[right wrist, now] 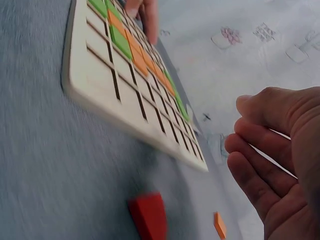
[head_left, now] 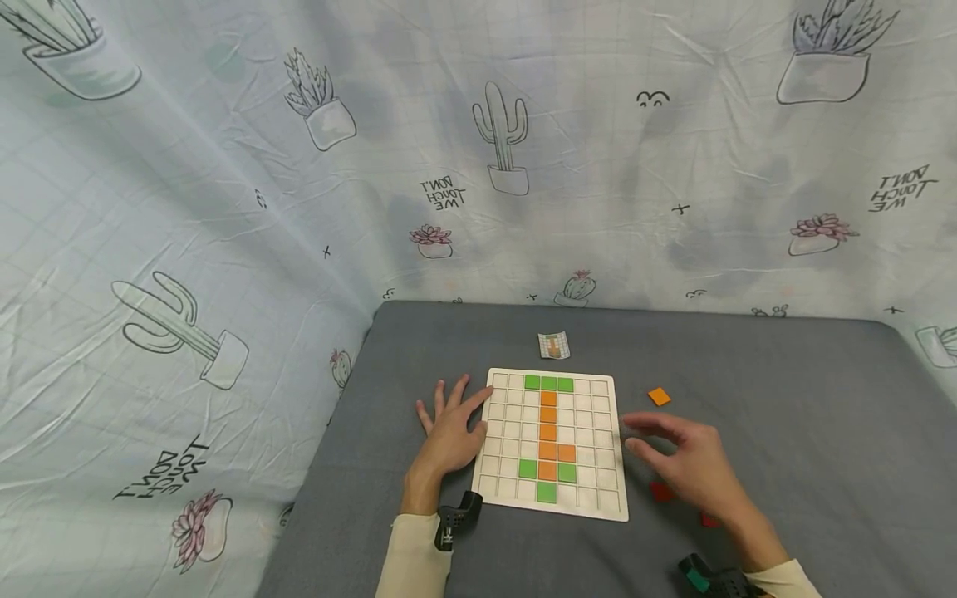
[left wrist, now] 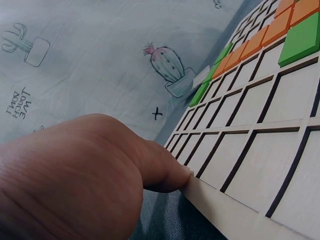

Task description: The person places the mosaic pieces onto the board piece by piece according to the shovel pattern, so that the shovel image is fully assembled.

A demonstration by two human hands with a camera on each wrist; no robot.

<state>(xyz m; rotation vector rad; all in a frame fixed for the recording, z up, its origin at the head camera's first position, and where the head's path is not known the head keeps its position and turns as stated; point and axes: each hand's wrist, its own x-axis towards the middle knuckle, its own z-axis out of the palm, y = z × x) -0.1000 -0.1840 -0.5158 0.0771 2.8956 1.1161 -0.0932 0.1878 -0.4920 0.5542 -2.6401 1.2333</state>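
A pale wooden grid board (head_left: 504,465) lies on the grey table, with green tiles (head_left: 547,492) and orange tiles (head_left: 548,432) set in some of its squares. My left hand (head_left: 452,436) rests at the board's left edge, fingers spread; in the left wrist view its thumb (left wrist: 167,167) touches the rim. To the right of the board my right hand (head_left: 688,461) hovers with fingers bent loosely, and the right wrist view shows nothing between them. Below that hand lies a red tile (head_left: 661,492); a loose orange tile (head_left: 659,397) lies farther back.
A small printed card (head_left: 554,345) with a coloured grid pattern lies behind the board. Another red tile (head_left: 709,521) is partly hidden by the right wrist. A cactus-print curtain (head_left: 598,166) hangs along the table's back and left sides.
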